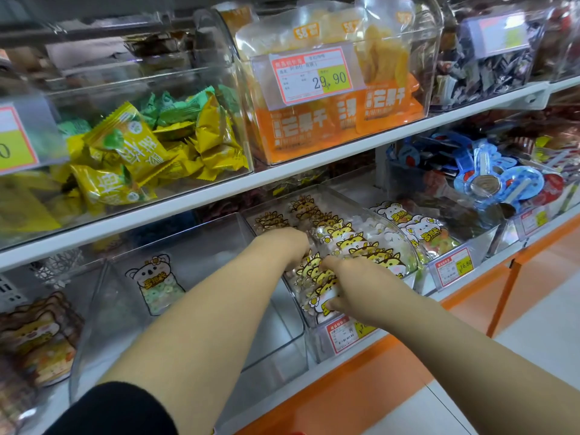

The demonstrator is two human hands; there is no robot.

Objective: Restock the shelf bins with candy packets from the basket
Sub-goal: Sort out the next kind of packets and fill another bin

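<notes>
I am watching both hands working in one clear bin (317, 346) on the lower shelf (376, 362), near the middle of the view. The yellow cat packets (354, 243) are standing in a row inside it. The left hand (282, 246) is reaching in at the row's 9 o'clock side, its fingers dipping among the packets, so I cannot tell what they are holding. The right hand (357, 287) is at the row's 6 o'clock end, its fingers (334, 306) and thumb curling round the front packets. A koala packet (158, 284) is standing in the neighbouring bin at 9 o'clock, and white bunny packets (420, 230) are sitting at 3 o'clock.
</notes>
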